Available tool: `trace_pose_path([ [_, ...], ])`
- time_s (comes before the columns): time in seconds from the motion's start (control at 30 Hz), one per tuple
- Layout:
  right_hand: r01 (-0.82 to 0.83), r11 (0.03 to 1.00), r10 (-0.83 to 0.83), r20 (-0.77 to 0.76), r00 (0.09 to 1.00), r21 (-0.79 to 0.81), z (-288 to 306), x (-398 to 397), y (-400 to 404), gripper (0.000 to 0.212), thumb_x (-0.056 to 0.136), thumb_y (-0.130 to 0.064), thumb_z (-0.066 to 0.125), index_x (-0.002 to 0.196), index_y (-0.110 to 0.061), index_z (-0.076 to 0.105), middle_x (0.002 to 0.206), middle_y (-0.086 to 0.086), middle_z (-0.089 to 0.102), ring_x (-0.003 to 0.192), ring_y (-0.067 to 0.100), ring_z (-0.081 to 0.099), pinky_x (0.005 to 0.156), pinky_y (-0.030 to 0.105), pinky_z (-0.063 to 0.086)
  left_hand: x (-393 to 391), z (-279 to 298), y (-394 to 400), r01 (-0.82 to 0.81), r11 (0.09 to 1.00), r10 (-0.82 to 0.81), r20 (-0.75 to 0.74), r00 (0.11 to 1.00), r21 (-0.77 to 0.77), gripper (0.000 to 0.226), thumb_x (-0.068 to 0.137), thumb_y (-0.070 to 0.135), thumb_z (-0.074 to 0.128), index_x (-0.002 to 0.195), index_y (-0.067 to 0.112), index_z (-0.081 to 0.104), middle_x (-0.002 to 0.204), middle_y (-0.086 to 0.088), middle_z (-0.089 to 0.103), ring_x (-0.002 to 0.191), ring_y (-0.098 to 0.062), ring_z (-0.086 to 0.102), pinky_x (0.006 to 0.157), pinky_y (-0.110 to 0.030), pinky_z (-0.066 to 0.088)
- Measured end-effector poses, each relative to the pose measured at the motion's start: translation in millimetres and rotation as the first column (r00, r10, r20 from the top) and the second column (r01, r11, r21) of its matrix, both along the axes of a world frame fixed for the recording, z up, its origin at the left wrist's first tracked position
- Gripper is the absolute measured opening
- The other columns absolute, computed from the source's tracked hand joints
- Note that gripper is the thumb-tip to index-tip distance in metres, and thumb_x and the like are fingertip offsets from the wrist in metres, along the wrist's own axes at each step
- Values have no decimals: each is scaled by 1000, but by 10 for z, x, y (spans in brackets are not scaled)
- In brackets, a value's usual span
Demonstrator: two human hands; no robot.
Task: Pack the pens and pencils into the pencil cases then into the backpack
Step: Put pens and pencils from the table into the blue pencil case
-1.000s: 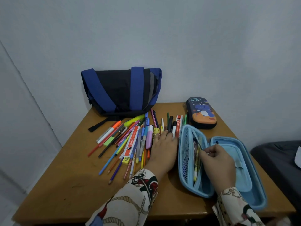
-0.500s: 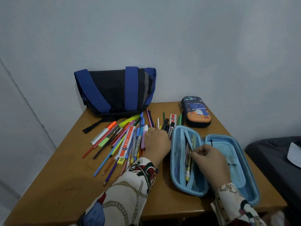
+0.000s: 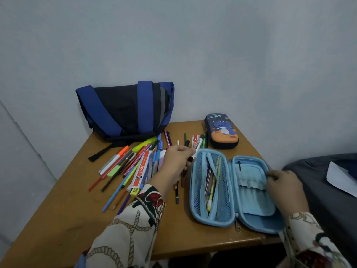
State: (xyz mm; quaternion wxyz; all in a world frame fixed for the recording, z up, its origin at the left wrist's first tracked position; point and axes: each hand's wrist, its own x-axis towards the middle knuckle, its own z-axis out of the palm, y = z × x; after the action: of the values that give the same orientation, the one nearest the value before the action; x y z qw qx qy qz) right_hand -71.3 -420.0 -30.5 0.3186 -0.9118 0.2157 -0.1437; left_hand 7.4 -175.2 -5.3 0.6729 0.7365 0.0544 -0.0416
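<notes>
A light blue pencil case (image 3: 195, 190) lies open on the wooden table (image 3: 67, 219), with several pens in its left mesh half. My left hand (image 3: 174, 165) is raised just left of the case and pinches a white marker (image 3: 195, 149) with a dark tip. My right hand (image 3: 284, 182) grips the right rim of the case's right half. A pile of pens and pencils (image 3: 133, 167) is spread to the left. A dark pencil case (image 3: 221, 131) with a cartoon print lies closed at the back. The blue and black backpack (image 3: 125, 109) leans on the wall.
The table stands in a corner against pale walls. A dark grey surface (image 3: 318, 180) with a sheet of white paper (image 3: 342, 178) sits right of the table. A backpack strap (image 3: 100, 151) trails onto the tabletop.
My left hand lifted off the pen pile with a white marker pinched in it. My right hand left the mesh pocket and moved to the case's right rim.
</notes>
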Motion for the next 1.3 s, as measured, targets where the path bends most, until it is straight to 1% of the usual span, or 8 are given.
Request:
trace_pose_path([
  [0.17, -35, 984, 25, 57, 998, 176, -55, 65, -64, 28, 89, 1, 52, 109, -3, 72, 106, 20, 67, 96, 34, 61, 84, 38, 50, -67, 64, -222, 169, 977, -178, -59, 982, -130, 59, 92, 6, 62, 143, 4, 32, 81, -17, 66, 50, -16, 65, 44, -22, 50],
  [0.37, -112, 910, 73, 110, 991, 398, -78, 54, -120, 21, 91, -7, 55, 91, -15, 75, 82, 6, 71, 81, 23, 66, 76, 39, 54, -132, 163, -655, 332, 938, -342, -111, 933, -94, 108, 85, -12, 61, 151, 41, -7, 88, -22, 65, 57, -28, 69, 59, -39, 60],
  [0.5, -159, 854, 71, 192, 979, 495, -114, 13, -184, 35, 86, -19, 64, 55, -9, 51, 55, 6, 43, 60, 21, 43, 60, 35, 35, -47, 177, -897, 311, 949, -308, -47, 950, 52, 111, 78, -14, 64, 150, 46, 6, 108, -19, 57, 54, -24, 62, 49, -33, 54],
  [0.63, -154, 858, 69, 187, 980, 491, -123, 19, -181, 14, 79, -13, 77, 66, -12, 72, 69, 3, 70, 71, 20, 64, 73, 35, 50, 78, 178, -1087, 291, 956, -288, -77, 955, 29, 121, 75, -19, 65, 150, 47, -4, 118, -24, 54, 70, -33, 67, 60, -45, 60],
  [0.8, -138, 860, 63, 168, 984, 491, -153, 11, -219, 18, 74, -9, 78, 59, -12, 69, 72, 6, 67, 74, 23, 64, 76, 39, 51, 169, 150, -1291, 253, 967, -253, -3, 967, -8, 126, 75, -22, 65, 149, 48, -9, 100, -9, 52, 84, -31, 61, 75, -58, 57],
  [1.0, -155, 885, 74, 196, 978, 438, -191, 3, -221, 18, 72, -10, 76, 57, -11, 66, 69, 7, 64, 70, 21, 61, 75, 44, 51, 268, 82, -1484, 268, 931, -295, 76, 953, 250, 133, 70, -9, 78, 150, 41, -15, 99, 1, 48, 81, -25, 59, 75, -45, 58],
  [1.13, -153, 887, 57, 225, 973, 436, -251, 14, -232, 18, 71, -13, 76, 60, -24, 68, 78, 5, 63, 75, 24, 62, 74, 43, 51, 327, 21, -1557, 299, 891, -338, 59, 939, 340, 134, 69, -9, 79, 151, 39, -16, 124, -9, 49, 100, -33, 58, 86, -50, 55],
  [1.3, -152, 904, 48, 257, 965, 400, -283, 31, -226, 19, 71, -11, 75, 56, -16, 65, 72, 2, 58, 67, 18, 57, 71, 42, 50, 388, 47, -1620, 405, 782, -426, -68, 902, 473, 123, 73, 0, 78, 152, 16, -15, 138, -17, 42, 112, -31, 51, 85, -35, 48],
])
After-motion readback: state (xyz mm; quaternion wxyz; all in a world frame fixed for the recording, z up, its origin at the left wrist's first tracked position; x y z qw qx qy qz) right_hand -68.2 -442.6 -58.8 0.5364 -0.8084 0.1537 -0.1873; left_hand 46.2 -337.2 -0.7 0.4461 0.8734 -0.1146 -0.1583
